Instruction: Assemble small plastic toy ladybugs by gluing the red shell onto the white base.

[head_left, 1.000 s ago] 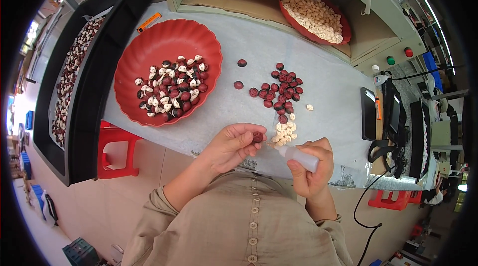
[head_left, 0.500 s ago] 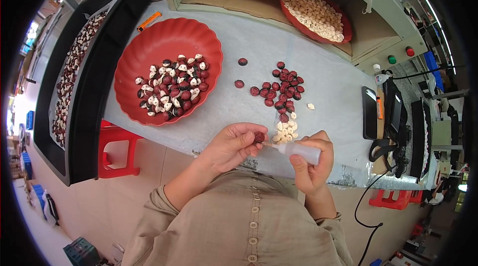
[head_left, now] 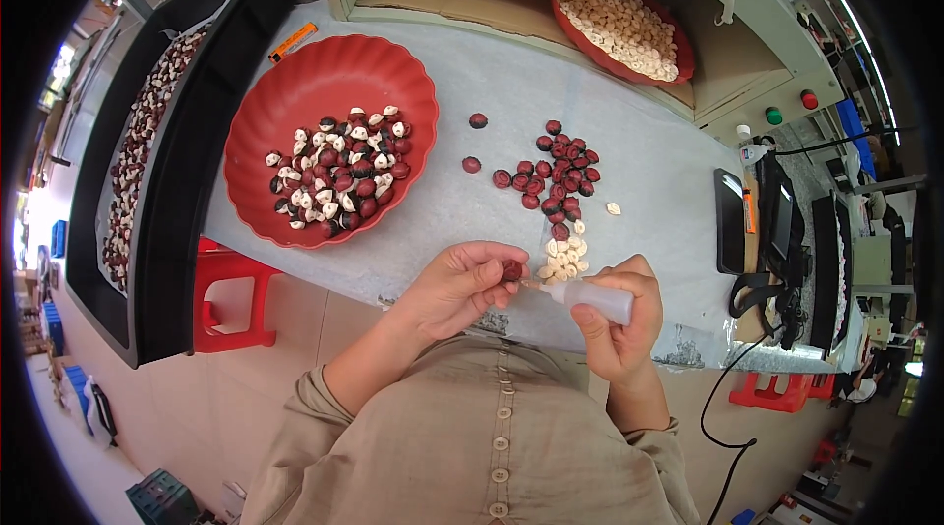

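Between the fingertips of my left hand (head_left: 460,286) is a small dark red round piece (head_left: 511,270). My right hand (head_left: 624,320) is closed round a white translucent squeeze bottle (head_left: 598,301), tilted so its thin nozzle (head_left: 536,285) points at the piece; whether the tip touches it I cannot tell. Just beyond the nozzle lies a small heap of cream-coloured flat pieces (head_left: 565,258). Farther off is a loose cluster of dark red and black round pieces (head_left: 560,171). A red scalloped bowl (head_left: 324,73) at the left holds several red-and-black pieces with white parts on them.
A long black tray (head_left: 211,83) full of similar pieces stands at the far left. At the back, a red bowl (head_left: 685,58) of cream pieces sits inside a grey-green cabinet (head_left: 462,22). A phone (head_left: 730,220) and cables lie at the right; an orange box (head_left: 293,41) lies behind the scalloped bowl.
Almost nothing differs. Both hands keep the same pose, with the bottle's nozzle still at the red piece; the whole view has shifted very slightly.
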`<state>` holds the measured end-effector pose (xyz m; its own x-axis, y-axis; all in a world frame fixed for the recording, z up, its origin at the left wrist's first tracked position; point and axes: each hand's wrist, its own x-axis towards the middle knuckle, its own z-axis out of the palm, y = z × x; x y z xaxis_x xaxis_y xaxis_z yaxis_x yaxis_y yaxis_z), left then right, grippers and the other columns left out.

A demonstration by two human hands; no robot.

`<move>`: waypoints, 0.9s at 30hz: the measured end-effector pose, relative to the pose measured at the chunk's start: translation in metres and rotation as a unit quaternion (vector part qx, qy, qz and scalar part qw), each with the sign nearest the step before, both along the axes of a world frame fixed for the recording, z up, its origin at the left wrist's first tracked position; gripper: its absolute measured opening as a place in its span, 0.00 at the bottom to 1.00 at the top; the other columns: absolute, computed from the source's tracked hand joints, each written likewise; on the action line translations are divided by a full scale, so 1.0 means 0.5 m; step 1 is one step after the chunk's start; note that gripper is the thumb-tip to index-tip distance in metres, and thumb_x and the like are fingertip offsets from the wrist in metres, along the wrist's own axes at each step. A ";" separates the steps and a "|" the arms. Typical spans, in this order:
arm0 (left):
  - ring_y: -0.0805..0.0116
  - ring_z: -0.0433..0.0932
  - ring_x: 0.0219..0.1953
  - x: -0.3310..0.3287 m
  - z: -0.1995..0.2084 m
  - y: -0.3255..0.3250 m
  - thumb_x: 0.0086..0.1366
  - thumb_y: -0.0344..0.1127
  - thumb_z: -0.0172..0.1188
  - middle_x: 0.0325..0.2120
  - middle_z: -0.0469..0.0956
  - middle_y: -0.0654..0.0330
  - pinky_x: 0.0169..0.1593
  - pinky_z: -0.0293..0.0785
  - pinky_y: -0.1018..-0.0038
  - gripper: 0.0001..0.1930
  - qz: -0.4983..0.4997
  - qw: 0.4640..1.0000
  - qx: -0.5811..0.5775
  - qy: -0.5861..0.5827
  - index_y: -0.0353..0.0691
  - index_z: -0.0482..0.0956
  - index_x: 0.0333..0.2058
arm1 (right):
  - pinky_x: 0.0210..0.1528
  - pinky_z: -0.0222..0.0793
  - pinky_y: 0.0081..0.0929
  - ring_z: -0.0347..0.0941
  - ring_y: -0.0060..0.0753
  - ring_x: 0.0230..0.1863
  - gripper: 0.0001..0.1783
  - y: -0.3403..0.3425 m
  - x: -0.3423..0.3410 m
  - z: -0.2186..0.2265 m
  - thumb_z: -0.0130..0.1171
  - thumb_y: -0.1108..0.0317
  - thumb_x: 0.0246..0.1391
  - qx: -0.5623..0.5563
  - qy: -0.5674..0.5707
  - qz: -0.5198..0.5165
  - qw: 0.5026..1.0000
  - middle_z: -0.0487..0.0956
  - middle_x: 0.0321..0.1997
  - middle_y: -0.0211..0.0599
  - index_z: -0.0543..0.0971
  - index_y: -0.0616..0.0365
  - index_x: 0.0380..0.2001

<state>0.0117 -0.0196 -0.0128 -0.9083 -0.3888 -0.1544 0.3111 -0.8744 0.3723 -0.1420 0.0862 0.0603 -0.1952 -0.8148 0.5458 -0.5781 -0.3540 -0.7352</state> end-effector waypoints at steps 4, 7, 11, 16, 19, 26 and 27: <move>0.73 0.72 0.30 0.001 0.002 0.000 0.54 0.32 0.54 0.32 0.73 0.56 0.31 0.71 0.82 0.14 0.001 1.000 -0.001 0.006 0.32 0.71 0.39 | 0.22 0.56 0.19 0.61 0.28 0.21 0.15 -0.002 -0.004 0.009 0.58 0.75 0.39 -0.004 0.022 0.002 1.000 0.70 0.23 0.40 0.66 0.64 0.32; 0.73 0.72 0.30 -0.002 0.004 0.000 0.53 0.34 0.55 0.31 0.73 0.57 0.29 0.71 0.83 0.14 0.001 1.000 -0.015 -0.007 0.33 0.71 0.38 | 0.21 0.56 0.19 0.60 0.29 0.21 0.15 -0.002 -0.008 0.011 0.58 0.76 0.39 -0.001 0.034 0.000 0.999 0.70 0.22 0.40 0.66 0.65 0.32; 0.73 0.72 0.30 -0.005 0.002 -0.001 0.53 0.34 0.55 0.31 0.73 0.57 0.29 0.71 0.84 0.14 -0.001 1.000 -0.016 -0.004 0.33 0.71 0.37 | 0.22 0.58 0.19 0.62 0.26 0.22 0.14 0.007 -0.012 0.002 0.57 0.74 0.41 0.012 -0.042 -0.012 0.999 0.68 0.25 0.39 0.65 0.64 0.31; 0.72 0.72 0.31 0.000 -0.004 -0.001 0.54 0.31 0.54 0.32 0.73 0.56 0.31 0.71 0.82 0.13 0.008 1.000 -0.015 0.009 0.32 0.71 0.39 | 0.32 0.71 0.26 0.69 0.26 0.27 0.16 0.003 -0.079 -0.001 0.54 0.73 0.44 -0.017 -0.592 -0.015 0.806 0.70 0.30 0.36 0.61 0.57 0.35; 0.73 0.72 0.31 0.000 0.004 -0.002 0.54 0.31 0.54 0.33 0.73 0.55 0.31 0.71 0.82 0.13 0.000 1.000 -0.010 0.018 0.32 0.71 0.39 | 0.33 0.69 0.25 0.71 0.25 0.32 0.15 0.015 -0.126 -0.031 0.55 0.74 0.42 0.027 -0.593 -0.056 0.803 0.74 0.30 0.36 0.64 0.57 0.35; 0.72 0.72 0.31 -0.002 0.004 -0.003 0.55 0.31 0.54 0.33 0.73 0.55 0.31 0.71 0.82 0.13 0.000 1.000 -0.020 0.024 0.32 0.71 0.39 | 0.30 0.66 0.21 0.70 0.24 0.28 0.12 0.026 -0.210 -0.052 0.53 0.71 0.45 0.174 -0.394 -0.134 0.893 0.73 0.28 0.36 0.68 0.62 0.35; 0.72 0.72 0.31 0.000 0.004 -0.002 0.55 0.31 0.54 0.33 0.73 0.55 0.31 0.71 0.82 0.13 0.002 1.000 -0.018 0.021 0.32 0.71 0.39 | 0.27 0.64 0.19 0.68 0.23 0.26 0.12 0.017 -0.207 -0.048 0.52 0.71 0.45 0.179 -0.390 -0.132 0.894 0.73 0.25 0.35 0.68 0.62 0.35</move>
